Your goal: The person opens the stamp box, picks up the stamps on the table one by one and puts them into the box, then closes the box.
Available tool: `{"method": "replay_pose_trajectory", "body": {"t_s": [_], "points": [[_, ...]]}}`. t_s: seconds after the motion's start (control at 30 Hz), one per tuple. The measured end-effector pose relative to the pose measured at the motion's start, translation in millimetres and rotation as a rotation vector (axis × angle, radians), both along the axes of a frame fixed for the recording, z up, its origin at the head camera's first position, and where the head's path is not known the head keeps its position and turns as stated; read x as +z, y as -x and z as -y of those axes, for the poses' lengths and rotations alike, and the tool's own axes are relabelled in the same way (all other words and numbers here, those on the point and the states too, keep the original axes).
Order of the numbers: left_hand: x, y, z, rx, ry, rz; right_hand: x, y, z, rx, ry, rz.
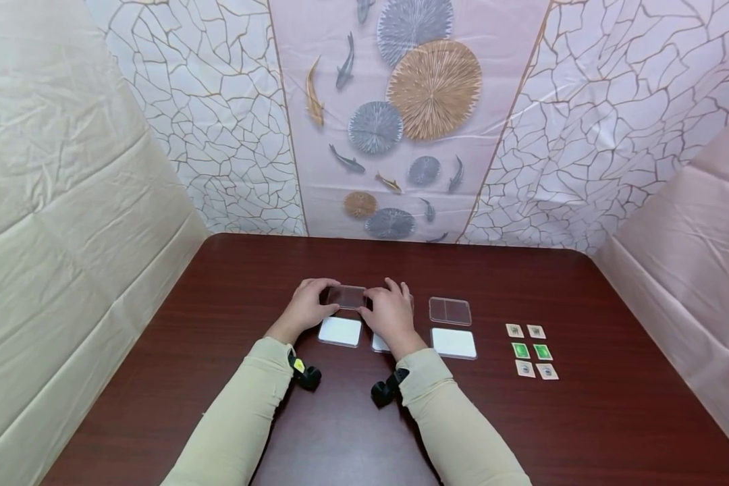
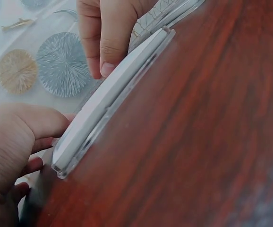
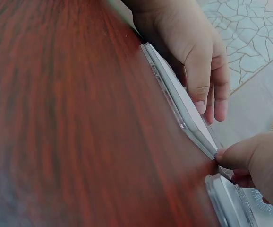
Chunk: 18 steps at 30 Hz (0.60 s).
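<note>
Gripping a clear panel [image 1: 347, 297] from both ends, the hands were in close at the centre of the head view! The left hand [image 1: 308, 305] bent thumb and fingers round its left end, while the right hand [image 1: 391, 312] took the other end in a narrow pinch. That panel lay just left of the frame's middle, right above a white-topped case [image 1: 340, 331]. Under the right wrist, a second white-topped case [image 1: 379, 343] peeked out, mostly covered. Right of centre sat a third white-topped case [image 1: 453, 343], another clear panel [image 1: 450, 311] just above it. And over on the right of the frame, two neat columns of small square tiles: a pale pair [image 1: 525, 331] on top, a green pair [image 1: 531, 351] between, a printed pair [image 1: 536, 370] below, all flat on the dark red worktop [image 1: 340, 425]!
</note>
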State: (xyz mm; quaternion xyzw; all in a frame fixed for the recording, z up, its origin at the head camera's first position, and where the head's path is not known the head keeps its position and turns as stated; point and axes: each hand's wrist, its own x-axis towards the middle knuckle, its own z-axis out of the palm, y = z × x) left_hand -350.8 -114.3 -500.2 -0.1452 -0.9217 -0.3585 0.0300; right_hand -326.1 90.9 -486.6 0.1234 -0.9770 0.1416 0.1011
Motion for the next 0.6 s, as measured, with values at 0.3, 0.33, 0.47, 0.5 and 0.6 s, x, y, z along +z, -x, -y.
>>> {"method": "replay_pose_trajectory", "body": {"t_s": [0.3,0.33,0.47,0.5,0.6], "points": [[2.5,-2.3,-0.7,0.000,-0.004,0.026,1.2,-0.3,-0.9,0.000,0.002,0.032],[2.5,-2.4,-0.6,-0.001,-0.004,0.026,1.7,-0.2,-0.7,-0.001,0.002,0.036],[2.8,-3.0,0.3,-0.005,-0.017,0.029,2.2,0.1,-0.6,-0.004,-0.001,0.051],[2.7,-3.1,0.7,-0.007,-0.020,0.029,2.4,-0.2,-0.8,-0.002,0.000,0.052],[3.3,-3.9,2.3,-0.007,-0.041,0.020,4.4,-1.1,-2.9,0.021,0.032,0.038]]}}
